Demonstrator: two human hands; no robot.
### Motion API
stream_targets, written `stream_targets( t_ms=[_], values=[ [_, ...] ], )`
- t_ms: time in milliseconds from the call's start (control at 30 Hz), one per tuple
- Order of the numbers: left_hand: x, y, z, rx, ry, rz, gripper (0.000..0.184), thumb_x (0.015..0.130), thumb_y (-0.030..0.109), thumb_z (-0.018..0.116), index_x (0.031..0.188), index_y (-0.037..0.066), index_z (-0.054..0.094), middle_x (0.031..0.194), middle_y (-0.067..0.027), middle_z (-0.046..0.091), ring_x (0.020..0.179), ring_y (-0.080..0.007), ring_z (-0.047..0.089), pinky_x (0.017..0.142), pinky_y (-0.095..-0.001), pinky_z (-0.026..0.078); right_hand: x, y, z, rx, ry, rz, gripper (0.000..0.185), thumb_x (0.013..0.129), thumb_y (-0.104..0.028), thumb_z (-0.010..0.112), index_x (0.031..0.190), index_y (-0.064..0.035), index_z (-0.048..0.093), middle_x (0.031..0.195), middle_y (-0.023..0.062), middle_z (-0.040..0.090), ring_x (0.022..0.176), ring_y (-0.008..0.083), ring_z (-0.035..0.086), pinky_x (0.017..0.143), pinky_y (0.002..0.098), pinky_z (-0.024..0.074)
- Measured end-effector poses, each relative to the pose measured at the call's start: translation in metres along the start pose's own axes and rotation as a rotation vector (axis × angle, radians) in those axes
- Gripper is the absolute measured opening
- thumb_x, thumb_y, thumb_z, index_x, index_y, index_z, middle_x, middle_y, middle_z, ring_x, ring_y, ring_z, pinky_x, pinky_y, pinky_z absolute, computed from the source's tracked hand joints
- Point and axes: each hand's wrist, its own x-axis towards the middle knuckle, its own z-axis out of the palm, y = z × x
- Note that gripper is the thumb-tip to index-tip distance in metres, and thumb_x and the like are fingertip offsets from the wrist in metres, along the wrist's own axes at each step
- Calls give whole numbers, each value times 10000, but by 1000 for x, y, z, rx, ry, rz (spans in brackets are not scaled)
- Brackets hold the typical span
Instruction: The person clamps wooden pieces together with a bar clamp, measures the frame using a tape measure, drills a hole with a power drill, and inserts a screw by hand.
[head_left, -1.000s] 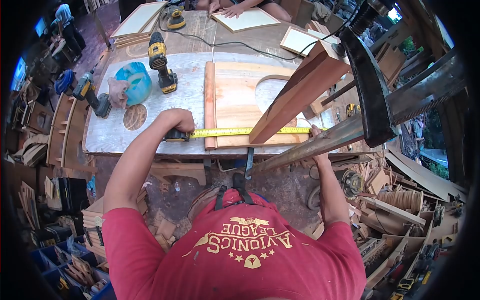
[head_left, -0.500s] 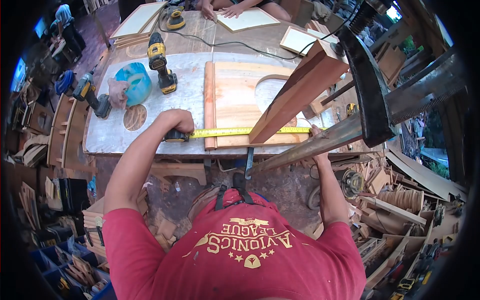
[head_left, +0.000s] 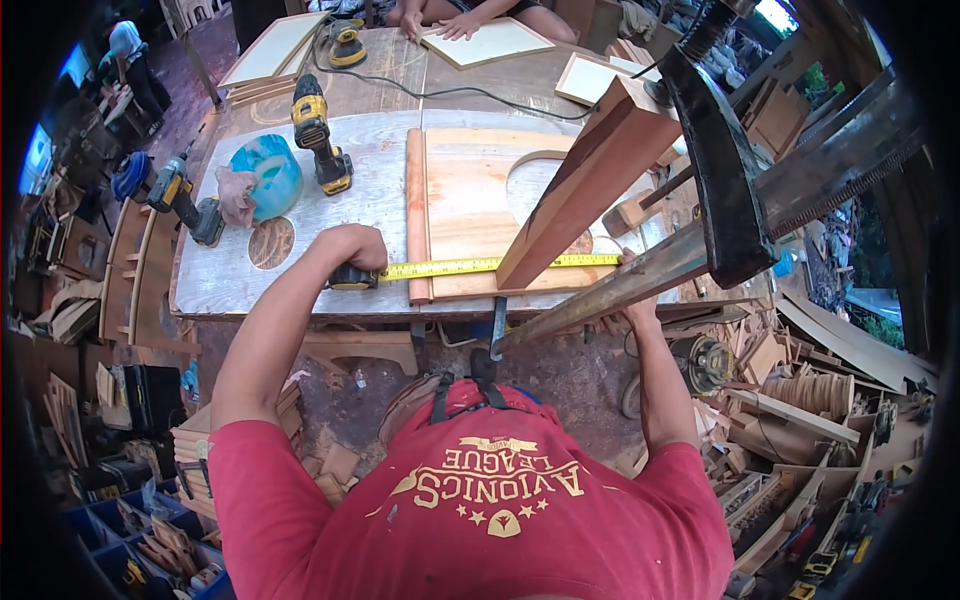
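My left hand [head_left: 358, 247] is closed around the dark case of a tape measure [head_left: 352, 279] near the table's front edge. Its yellow blade [head_left: 440, 269] stretches to the right across a wooden panel [head_left: 465, 225] with a round cutout and a rounded strip [head_left: 416, 215] along its left side. At the blade's far end, the fingers of my right hand [head_left: 638, 305] pinch the tip; the clamp's bar partly covers this hand. A thick wooden block [head_left: 590, 185] stands tilted in view over the panel and hides part of the blade, beneath a black bar clamp [head_left: 725, 190].
On the table [head_left: 350, 215] are a yellow drill [head_left: 312, 125], another drill [head_left: 175, 190], a blue tape roll [head_left: 275, 178] and a sander [head_left: 347, 48] with a cord. Across the table, another person's hands [head_left: 458, 25] rest at a white panel [head_left: 490, 43]. Wood scraps surround the floor.
The view has shifted slightly. Both hands keep their places at the two ends of the stretched tape measure.
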Motion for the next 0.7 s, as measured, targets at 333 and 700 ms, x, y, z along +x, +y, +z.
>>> stream_targets(
  t_ms=[333, 700],
  values=[
    [-1, 2, -1, 18, -8, -6, 337, 840, 267, 573, 1067, 104, 762, 1057, -151, 743, 934, -316, 711, 825, -420, 558, -1, -4, -3, -15, -6, 18, 489, 832, -290, 707, 1258, -65, 622, 1378, 152, 598, 1245, 368, 550, 1092, 511, 379],
    [-7, 7, -6, -8, -20, -25, 401, 846, 295, 616, 1062, -18, 743, 1123, -193, 723, 1011, -312, 707, 859, -416, 549, -1, -1, 2, -330, -87, -34, 490, 851, -334, 671, 1265, -72, 642, 1422, 148, 570, 1287, 379, 514, 1097, 529, 356]
  ],
)
